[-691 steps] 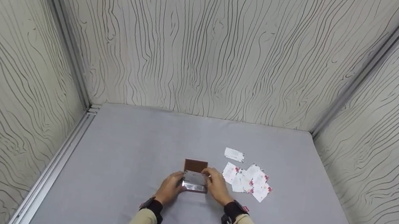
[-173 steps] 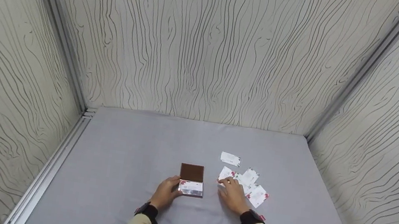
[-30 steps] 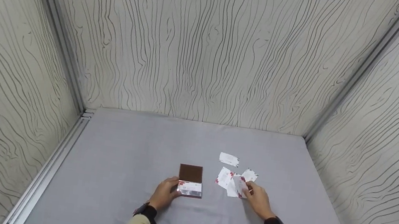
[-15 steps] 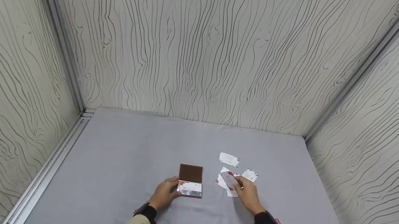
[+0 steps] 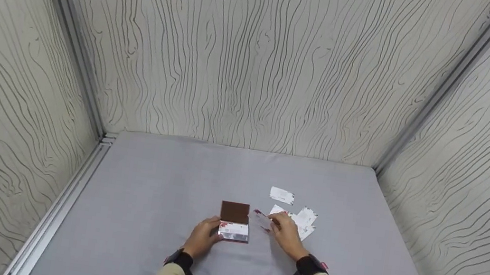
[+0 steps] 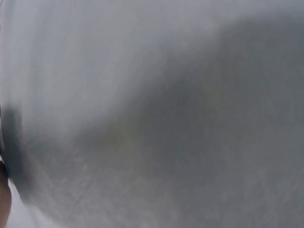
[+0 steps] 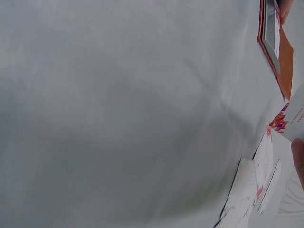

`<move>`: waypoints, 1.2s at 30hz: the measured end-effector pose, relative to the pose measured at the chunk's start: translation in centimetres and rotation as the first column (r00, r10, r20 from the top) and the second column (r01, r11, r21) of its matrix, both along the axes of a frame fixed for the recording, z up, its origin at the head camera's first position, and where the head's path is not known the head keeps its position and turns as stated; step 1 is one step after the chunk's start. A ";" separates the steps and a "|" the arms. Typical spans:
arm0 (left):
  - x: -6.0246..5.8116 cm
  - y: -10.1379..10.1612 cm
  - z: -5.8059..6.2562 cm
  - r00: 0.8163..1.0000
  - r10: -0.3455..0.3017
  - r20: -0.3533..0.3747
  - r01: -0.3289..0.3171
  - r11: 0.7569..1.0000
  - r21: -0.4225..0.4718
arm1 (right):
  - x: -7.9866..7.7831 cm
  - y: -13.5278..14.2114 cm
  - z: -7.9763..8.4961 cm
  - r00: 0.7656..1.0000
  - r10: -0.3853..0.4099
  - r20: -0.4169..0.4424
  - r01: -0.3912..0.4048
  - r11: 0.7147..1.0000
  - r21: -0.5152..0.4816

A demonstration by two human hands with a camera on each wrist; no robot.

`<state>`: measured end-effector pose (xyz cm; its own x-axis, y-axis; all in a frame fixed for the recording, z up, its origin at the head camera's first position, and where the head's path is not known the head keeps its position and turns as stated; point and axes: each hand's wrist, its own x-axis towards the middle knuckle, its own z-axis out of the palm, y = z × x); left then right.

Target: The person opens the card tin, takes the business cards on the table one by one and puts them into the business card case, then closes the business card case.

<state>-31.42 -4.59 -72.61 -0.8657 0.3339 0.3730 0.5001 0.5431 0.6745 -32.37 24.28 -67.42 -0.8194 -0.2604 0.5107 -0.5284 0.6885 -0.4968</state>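
Note:
A brown business card case (image 5: pixel 235 212) lies flipped open on the grey cloth. In its metal tray sits a white card (image 5: pixel 234 228) with red flowers at one corner. My left hand (image 5: pixel 202 237) grips the case's left edge, thumb near the front corner and fingers along the side. Just right of the case, my right hand (image 5: pixel 287 235) pinches a flowered business card (image 5: pixel 260 219), tilted and raised off the cloth. The right wrist view shows this card (image 7: pixel 293 118) at its right edge, close by the case (image 7: pixel 286 61).
Several loose business cards (image 5: pixel 306 216) overlap on the cloth behind and right of my right hand. A single card (image 5: pixel 282 195) lies apart, farther back. Wood-grain patterned panels (image 5: pixel 255 62) enclose the table (image 5: pixel 162 183) at the back and both sides.
Over the last second my right hand has carried the pinched card leftward from the loose cards to beside the case. My left hand has stayed at the case.

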 end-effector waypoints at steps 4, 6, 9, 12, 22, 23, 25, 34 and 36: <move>0.1 0.0 0.1 1.000 0.001 0.001 -0.001 1.000 0.006 | -0.1 -1.2 0.2 0.998 0.046 -0.036 -0.046 0.999 -0.008; 0.1 0.0 0.1 1.000 0.002 0.005 -0.002 1.000 0.006 | -0.2 -1.8 0.3 0.998 0.056 -0.042 -0.056 0.998 -0.004; 0.0 0.0 0.0 1.000 0.006 0.022 -0.006 1.000 -0.001 | -0.2 -2.5 0.5 0.997 0.069 -0.031 -0.069 0.998 -0.004; 0.0 0.0 -0.1 0.999 0.014 0.040 -0.014 1.000 -0.004 | -0.2 -3.1 0.7 0.997 0.079 -0.002 -0.079 0.997 0.002; 0.0 0.1 0.1 0.999 0.011 0.033 -0.011 1.000 0.004 | 0.0 -5.2 1.0 0.990 0.137 0.029 -0.137 0.991 -0.009; 0.0 0.1 0.0 0.999 0.012 0.037 -0.013 1.000 0.005 | 0.0 -5.4 1.0 0.990 0.139 0.031 -0.139 0.990 -0.007; 0.0 0.0 0.0 0.999 0.012 0.037 -0.012 1.000 0.014 | 0.0 -5.8 1.0 0.989 0.142 0.031 -0.142 0.990 -0.004; 0.1 -0.1 -0.4 0.992 -0.010 -0.129 0.016 0.999 0.045 | 0.1 -6.5 0.7 0.980 0.186 0.074 -0.187 0.982 0.002; 0.1 0.0 -0.3 0.995 -0.007 -0.097 0.011 0.999 0.041 | 0.1 -6.5 0.6 0.979 0.187 0.083 -0.188 0.982 0.003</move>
